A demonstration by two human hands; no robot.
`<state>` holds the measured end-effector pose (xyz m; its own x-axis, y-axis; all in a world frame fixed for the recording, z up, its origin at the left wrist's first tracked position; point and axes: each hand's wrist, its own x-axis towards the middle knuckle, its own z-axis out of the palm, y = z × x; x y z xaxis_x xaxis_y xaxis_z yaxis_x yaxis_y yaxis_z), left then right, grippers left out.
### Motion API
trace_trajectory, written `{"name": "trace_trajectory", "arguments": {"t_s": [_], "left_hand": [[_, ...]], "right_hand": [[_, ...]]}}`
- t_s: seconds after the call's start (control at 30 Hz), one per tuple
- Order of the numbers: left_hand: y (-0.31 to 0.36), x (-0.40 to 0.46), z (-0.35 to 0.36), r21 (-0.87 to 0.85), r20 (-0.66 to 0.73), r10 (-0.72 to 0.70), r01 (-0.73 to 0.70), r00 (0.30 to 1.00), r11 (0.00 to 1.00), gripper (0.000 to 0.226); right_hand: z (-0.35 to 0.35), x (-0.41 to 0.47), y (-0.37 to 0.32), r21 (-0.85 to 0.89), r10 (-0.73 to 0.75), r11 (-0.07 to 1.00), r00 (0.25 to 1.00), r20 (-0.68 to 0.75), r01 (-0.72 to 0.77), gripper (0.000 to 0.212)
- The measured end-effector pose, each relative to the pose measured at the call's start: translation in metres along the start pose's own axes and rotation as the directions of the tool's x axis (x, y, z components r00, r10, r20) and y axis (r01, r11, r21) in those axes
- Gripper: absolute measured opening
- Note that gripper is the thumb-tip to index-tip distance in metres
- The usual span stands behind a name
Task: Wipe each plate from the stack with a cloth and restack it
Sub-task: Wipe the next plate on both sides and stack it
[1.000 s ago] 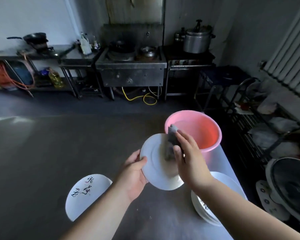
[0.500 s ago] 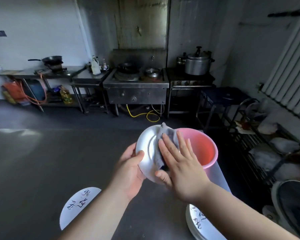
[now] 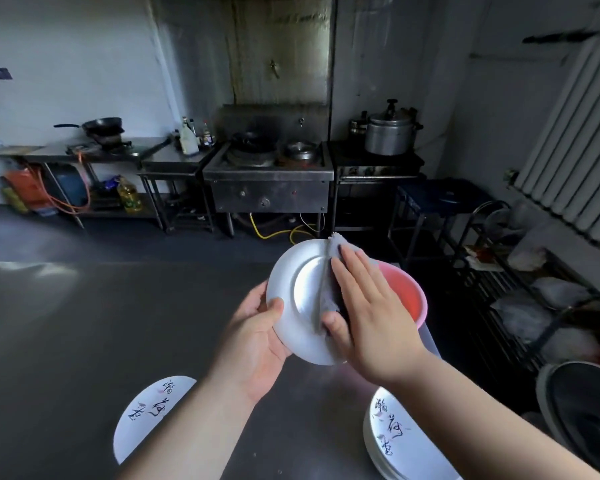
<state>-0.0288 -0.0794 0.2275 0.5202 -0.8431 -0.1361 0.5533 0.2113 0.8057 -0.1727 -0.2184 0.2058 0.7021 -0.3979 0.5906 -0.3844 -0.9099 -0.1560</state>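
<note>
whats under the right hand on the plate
A grey cloth, pressed flat by the right hand against the plate that the left hand holds. Most of the cloth and the plate's right side are hidden.

Both my forearms run up from the bottom edge toward frame centre. My left hand (image 3: 257, 336) is curled, thumb lying over the rim of the plate (image 3: 297, 292) it holds tilted. My right hand (image 3: 364, 313) lies flat, fingers straight and together, pressing the cloth (image 3: 329, 289) against the plate face.
</note>
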Motion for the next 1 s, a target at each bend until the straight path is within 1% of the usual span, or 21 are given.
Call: {"name": "trace_trajectory", "arguments": {"t_s": [0.07,0.17,0.27,0.37,0.43,0.5,0.57,0.6,0.67,0.73,0.8,0.93,1.0], "left_hand": [[0.003,0.003,0.002,-0.026,-0.013,0.017,-0.017,1.0,1.0,0.038],[0.009,0.009,0.0,-0.068,-0.065,0.049,-0.053,0.997,0.996,0.036],[0.008,0.007,-0.002,-0.075,-0.079,0.036,-0.042,0.996,0.996,0.035],[0.004,0.0,-0.002,-0.076,-0.043,0.005,-0.008,0.999,0.997,0.034],[0.005,-0.004,-0.002,-0.094,-0.007,-0.006,0.006,1.0,0.996,0.039],[0.009,-0.005,-0.005,-0.117,0.005,-0.013,0.013,1.0,0.993,0.042],[0.015,-0.004,-0.009,-0.15,-0.008,-0.006,0.005,1.0,0.989,0.041],[0.017,-0.003,-0.011,-0.167,-0.018,-0.001,-0.002,1.0,0.986,0.04],[0.019,0.0,-0.012,-0.203,-0.05,0.011,-0.021,0.999,0.979,0.036],[0.019,0.001,-0.012,-0.235,-0.087,0.014,-0.034,0.996,0.972,0.034],[0.018,-0.001,-0.012,-0.235,-0.095,0.013,-0.035,0.995,0.971,0.035],[0.014,-0.004,-0.008,-0.26,-0.091,0.014,-0.038,0.996,0.965,0.034],[0.015,-0.003,-0.003,-0.274,-0.082,0.042,-0.063,0.996,0.96,0.035]], "right_hand": [[0.001,0.001,0.002,0.007,0.01,1.0,1.0,0.017,-0.01,0.079],[0.013,-0.03,-0.014,0.075,0.018,0.997,1.0,0.022,-0.019,0.083],[0.021,-0.056,-0.028,0.139,0.035,0.99,0.999,0.004,-0.035,0.082],[0.007,-0.032,-0.015,0.209,0.127,0.971,0.991,-0.03,-0.119,0.074],[-0.009,-0.004,-0.001,0.266,0.166,0.952,0.986,-0.022,-0.154,0.068],[-0.025,0.021,0.016,0.324,0.104,0.939,0.993,0.047,-0.114,0.062],[-0.039,0.032,0.026,0.384,0.032,0.921,0.995,0.094,-0.066,0.058],[-0.042,0.031,0.026,0.401,0.012,0.915,0.996,0.089,-0.047,0.057],[-0.041,0.014,0.014,0.416,0.003,0.909,0.999,0.036,-0.017,0.059],[-0.028,-0.015,-0.009,0.404,0.022,0.914,1.0,-0.015,-0.014,0.063],[-0.016,-0.032,-0.025,0.386,0.039,0.923,0.998,-0.058,-0.014,0.065],[-0.022,0.008,-0.013,0.422,0.175,0.896,0.984,-0.047,-0.139,0.058],[-0.025,0.027,-0.007,0.45,0.208,0.88,0.975,-0.073,-0.154,0.056]]}}
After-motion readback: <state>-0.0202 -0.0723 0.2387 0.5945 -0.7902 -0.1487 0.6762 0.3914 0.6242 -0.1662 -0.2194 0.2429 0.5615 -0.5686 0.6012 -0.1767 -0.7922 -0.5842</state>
